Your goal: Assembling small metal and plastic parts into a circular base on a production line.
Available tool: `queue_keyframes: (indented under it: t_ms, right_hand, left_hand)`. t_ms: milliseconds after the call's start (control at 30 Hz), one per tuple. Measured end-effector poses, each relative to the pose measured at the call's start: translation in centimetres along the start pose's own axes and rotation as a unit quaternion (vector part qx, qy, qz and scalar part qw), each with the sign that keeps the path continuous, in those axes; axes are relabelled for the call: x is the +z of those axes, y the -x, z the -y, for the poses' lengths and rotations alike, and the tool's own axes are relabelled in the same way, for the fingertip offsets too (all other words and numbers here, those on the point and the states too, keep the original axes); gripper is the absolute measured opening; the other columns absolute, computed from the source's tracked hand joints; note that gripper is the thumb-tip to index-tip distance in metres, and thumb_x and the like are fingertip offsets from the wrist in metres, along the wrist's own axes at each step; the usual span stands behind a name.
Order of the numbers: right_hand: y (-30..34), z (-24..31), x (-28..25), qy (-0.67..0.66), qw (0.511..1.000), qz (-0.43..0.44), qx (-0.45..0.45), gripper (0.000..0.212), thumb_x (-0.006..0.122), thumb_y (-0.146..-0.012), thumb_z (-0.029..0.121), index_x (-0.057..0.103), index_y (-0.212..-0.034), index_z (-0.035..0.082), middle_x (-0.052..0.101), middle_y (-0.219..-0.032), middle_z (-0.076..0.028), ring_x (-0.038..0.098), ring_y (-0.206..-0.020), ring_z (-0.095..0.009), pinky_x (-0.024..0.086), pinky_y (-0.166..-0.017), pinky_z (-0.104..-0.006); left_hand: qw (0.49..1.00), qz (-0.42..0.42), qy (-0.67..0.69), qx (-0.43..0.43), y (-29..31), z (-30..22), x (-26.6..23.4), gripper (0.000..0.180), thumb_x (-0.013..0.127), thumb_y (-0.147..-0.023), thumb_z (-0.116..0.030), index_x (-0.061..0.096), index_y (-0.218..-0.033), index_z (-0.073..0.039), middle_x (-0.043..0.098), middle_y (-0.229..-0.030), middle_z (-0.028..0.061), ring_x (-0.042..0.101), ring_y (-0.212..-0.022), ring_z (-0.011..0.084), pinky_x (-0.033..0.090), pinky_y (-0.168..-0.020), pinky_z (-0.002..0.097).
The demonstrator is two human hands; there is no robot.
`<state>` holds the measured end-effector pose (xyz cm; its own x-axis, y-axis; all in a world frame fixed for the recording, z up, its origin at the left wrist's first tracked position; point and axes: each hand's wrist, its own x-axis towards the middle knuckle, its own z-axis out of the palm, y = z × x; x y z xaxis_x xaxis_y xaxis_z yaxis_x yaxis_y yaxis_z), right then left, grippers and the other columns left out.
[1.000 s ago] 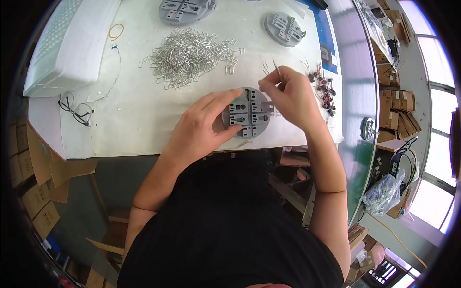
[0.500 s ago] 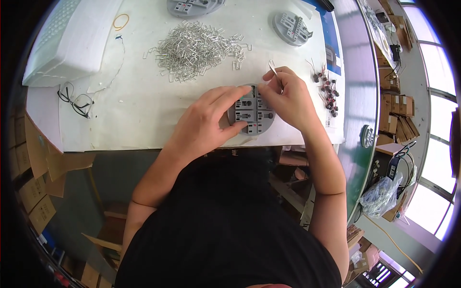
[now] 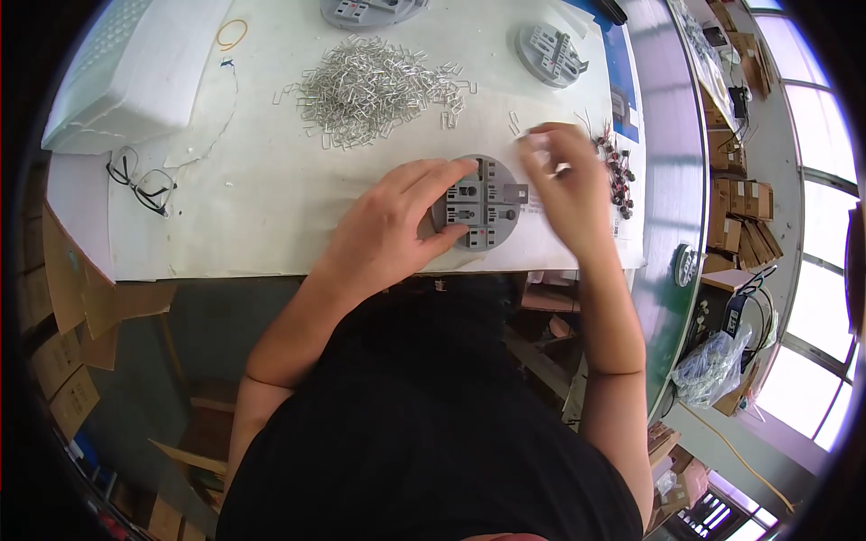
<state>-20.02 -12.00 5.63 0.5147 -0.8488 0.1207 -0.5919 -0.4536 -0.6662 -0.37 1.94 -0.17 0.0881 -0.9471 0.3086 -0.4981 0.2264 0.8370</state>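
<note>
A round grey plastic base (image 3: 488, 238) with slots and small raised blocks lies flat near the table's front edge. My left hand (image 3: 383, 212) grips its left side, thumb near the lower edge and fingers on the upper edge. My right hand (image 3: 573, 185) is off the base, to its upper right. Motion smears its fingers, and whether they hold anything is unclear. A small grey square tab (image 3: 516, 193) sticks out at the base's right side. Just beyond my right fingertips lies a bent wire clip (image 3: 514, 123). A big pile of similar silver wire clips (image 3: 365, 90) sits farther back.
Two more grey bases, one at the far edge (image 3: 370, 11) and one at far right (image 3: 548, 56), stand on the table. Small dark parts with wires (image 3: 622, 180) lie to the right. Eyeglasses (image 3: 142, 185) and a white foam block (image 3: 135, 81) are at left.
My right hand has moved right, away from the base, and its fingers are now blurred. The grey tab at the base's right side now shows. My left hand stays on the base.
</note>
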Motion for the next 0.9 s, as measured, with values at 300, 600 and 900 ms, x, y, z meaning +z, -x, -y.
queue_keyframes:
  t_ms: [300, 600, 900]
  right_hand:
    - [3.1, -6.5, 1.1, -0.379, 0.910, -0.171, 0.008, 0.033, 0.048, -0.117, 0.023, 0.067, -0.108, -0.002, 0.072, -0.098, -0.008, 0.062, -0.078, -0.015, 0.053, -0.072, -0.0319]
    - [1.2, -4.5, -2.5, -0.195, 0.977, 0.067, 0.063, 0.025, 0.057, -0.115, 0.026, 0.066, -0.123, 0.004, 0.059, -0.081, 0.001, 0.050, -0.067, -0.004, 0.039, -0.060, -0.0205]
    - [1.8, -7.0, -0.7, -0.374, 0.917, 0.024, 0.138, 0.023, 0.064, -0.111, 0.020, 0.068, -0.124, 0.002, 0.063, -0.087, 0.002, 0.050, -0.068, -0.003, 0.039, -0.060, -0.0208]
  left_hand:
    - [0.998, 0.052, 0.004, -0.027, -0.8, -0.8, -1.3, 0.065, 0.086, -0.084, -0.005, 0.064, -0.145, -0.008, 0.069, -0.135, 0.0120, 0.070, -0.106, 0.0253, 0.061, -0.082, 0.0348]
    - [0.999, 0.019, -0.043, 0.018, -4.1, -2.3, -0.9, 0.043, 0.081, -0.091, -0.008, 0.069, -0.132, -0.004, 0.076, -0.101, 0.0130, 0.073, -0.083, 0.0254, 0.059, -0.074, 0.0369]
    - [0.985, 0.099, -0.144, -0.002, -6.8, -3.8, 1.0, 0.020, 0.077, -0.093, -0.011, 0.071, -0.110, -0.004, 0.071, -0.089, 0.0123, 0.070, -0.081, 0.0324, 0.055, -0.073, 0.0429]
